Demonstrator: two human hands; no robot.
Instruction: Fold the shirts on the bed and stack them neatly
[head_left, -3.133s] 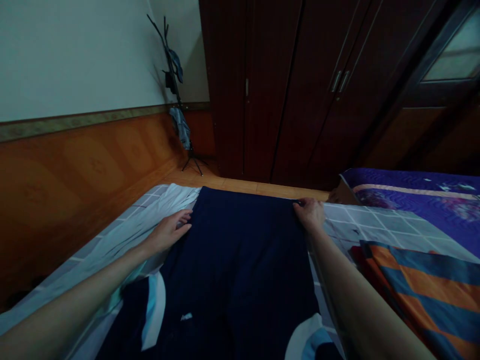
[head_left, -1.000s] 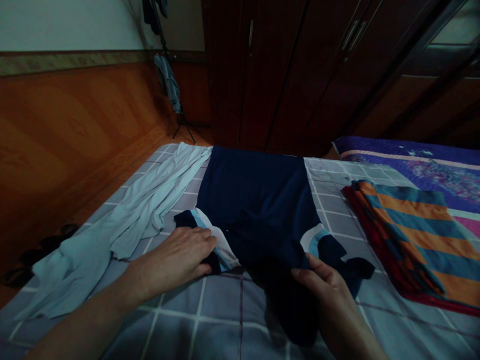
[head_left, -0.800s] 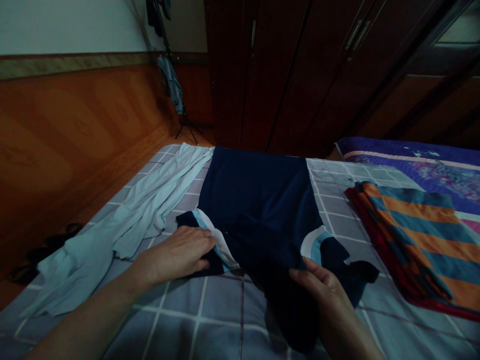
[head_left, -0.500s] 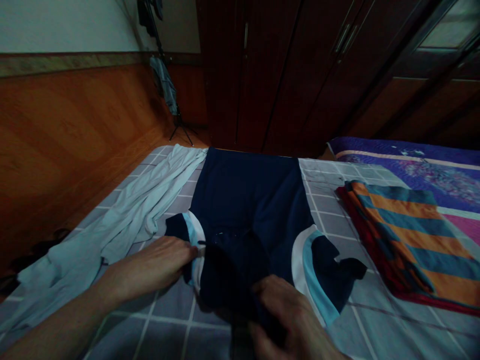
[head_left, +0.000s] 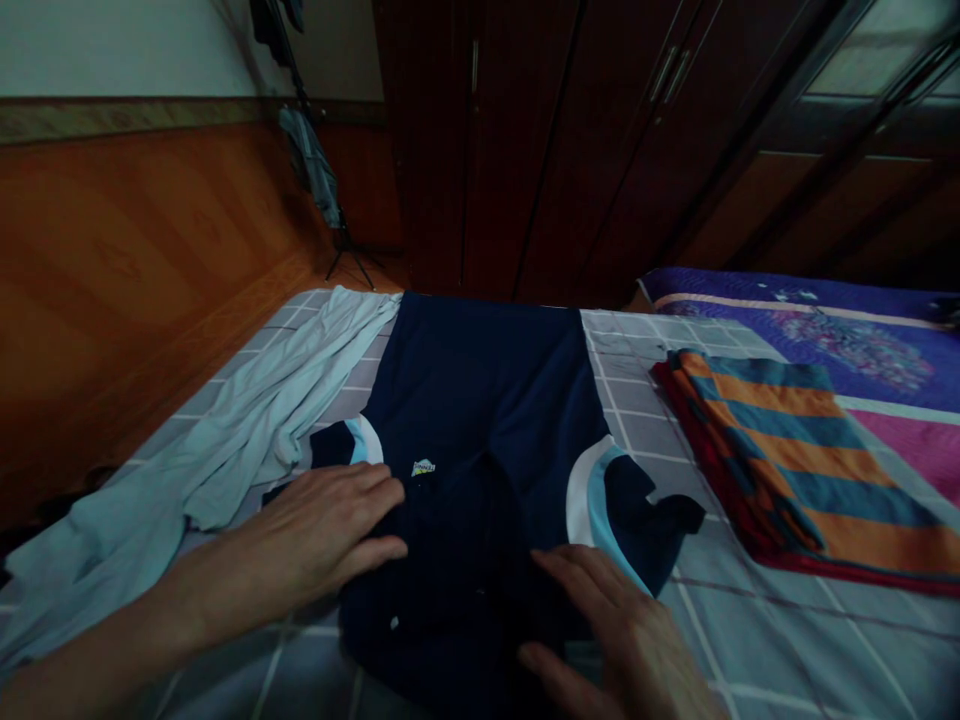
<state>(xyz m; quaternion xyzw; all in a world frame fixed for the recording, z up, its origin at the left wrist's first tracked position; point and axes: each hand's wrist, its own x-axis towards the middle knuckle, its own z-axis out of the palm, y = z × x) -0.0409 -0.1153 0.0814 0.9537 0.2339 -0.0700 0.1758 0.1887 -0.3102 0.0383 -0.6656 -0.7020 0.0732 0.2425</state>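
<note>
A dark navy shirt [head_left: 480, 390] with white and light-blue bands on its sleeves lies spread on a bed with a grey checked sheet [head_left: 637, 385]. A small logo shows on the chest. Resting over the left sleeve and chest edge, my left hand [head_left: 337, 520] has its fingers apart and grips nothing. My right hand [head_left: 607, 620] lies on the shirt near the right sleeve, thumb and fingers spread. The cloth under both palms is hidden.
A pale crumpled garment [head_left: 247, 410] lies along the left. Folded orange-and-blue striped cloth [head_left: 817, 440] lies on red cloth at the right. Beyond are a purple bedspread [head_left: 750, 290], a dark wardrobe [head_left: 525, 150] and a clothes stand [head_left: 341, 225].
Both hands have let go of the shirt and opened. The collar part has unfolded toward me, and the chest logo now shows. The view has shifted slightly right.
</note>
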